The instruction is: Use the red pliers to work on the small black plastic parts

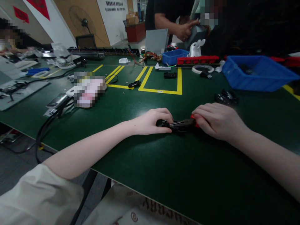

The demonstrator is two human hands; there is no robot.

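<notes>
Both my hands rest on the dark green table (164,175). My left hand (152,121) is curled shut around a small black part (164,123). My right hand (217,120) is closed on the red handles (194,120) of pliers, whose dark jaws (181,125) reach left to the black part. The tool lies low, just above the table surface. Part of the black piece is hidden under my left fingers.
A blue bin (257,73) stands at the right, black parts (226,97) in front of it. Yellow tape lines (161,90) mark boxes further back. Cables and devices (58,100) lie at the left. Another person (178,18) stands across the table by a smaller blue tray (174,56).
</notes>
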